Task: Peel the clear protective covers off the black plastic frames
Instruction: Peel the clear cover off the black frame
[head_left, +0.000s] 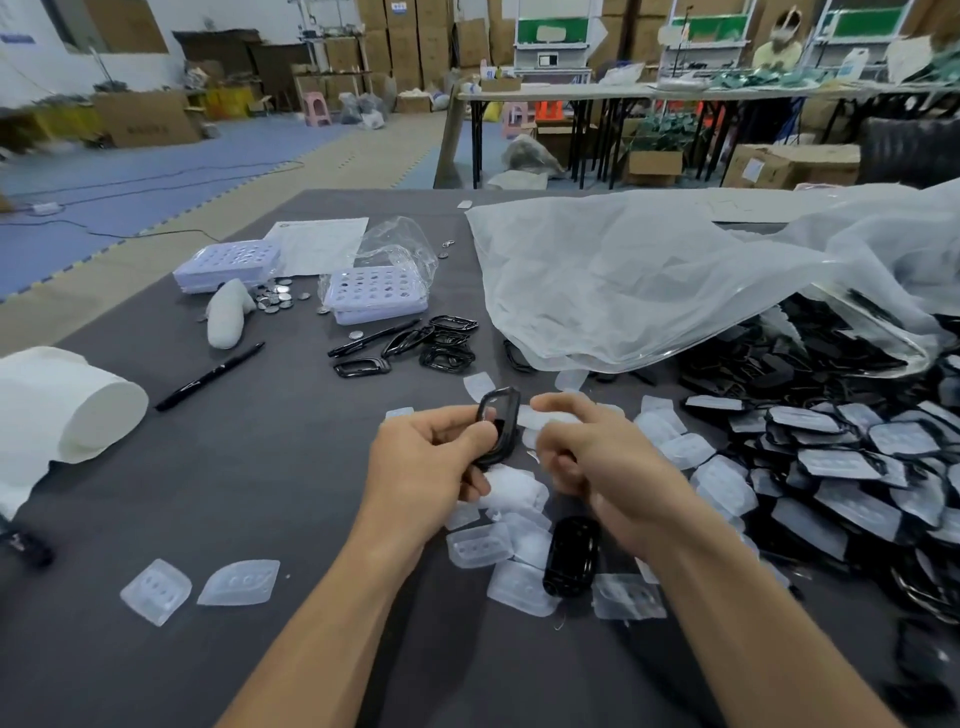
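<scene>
My left hand grips a black plastic frame upright above the table's middle. My right hand pinches a clear cover just right of that frame; the cover looks separated from it. Several loose clear covers lie on the grey table under and around my hands. A bare black piece lies below my right hand. At the right a big heap of covered black frames spills from a bag. Several bare black frames lie beyond my hands.
A large clear plastic bag covers the right far side. Two black pens, lilac trays with coin cells, a paper sheet, a white roll and a white lump occupy the left.
</scene>
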